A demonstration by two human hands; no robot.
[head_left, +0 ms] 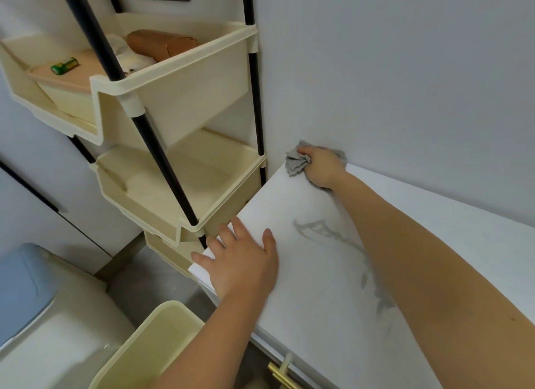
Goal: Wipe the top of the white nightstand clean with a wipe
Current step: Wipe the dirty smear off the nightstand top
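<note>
Shelving crowds the left side of a white nightstand (304, 275): a cream plastic rack (185, 99) on black poles (162, 148) stands just beside the top's left edge, its lower trays close against that side. The rack's upper tray holds a brown box (162, 43), a crumpled white cloth and a small green cylinder (64, 65) lying on a pink lid. A blue-lidded bin (20, 290) sits on the floor at lower left, with a cream tub (162, 330) near the nightstand's front corner and a brass handle (282, 378) showing below the front edge. A pale wall (405, 84) runs along the back of the top. Grey smudges (324, 232) streak the middle of the surface, partly hidden under the right forearm.

The right arm stretches across the top to its far left corner, where the right hand (322, 168) curls its fingers round a bunched grey wipe (295, 164), pressing it down against the surface right at the wall. The left hand (243, 261) lies flat on the near left corner, palm down, fingers spread, the fingertips reaching the left edge beside the rack.
</note>
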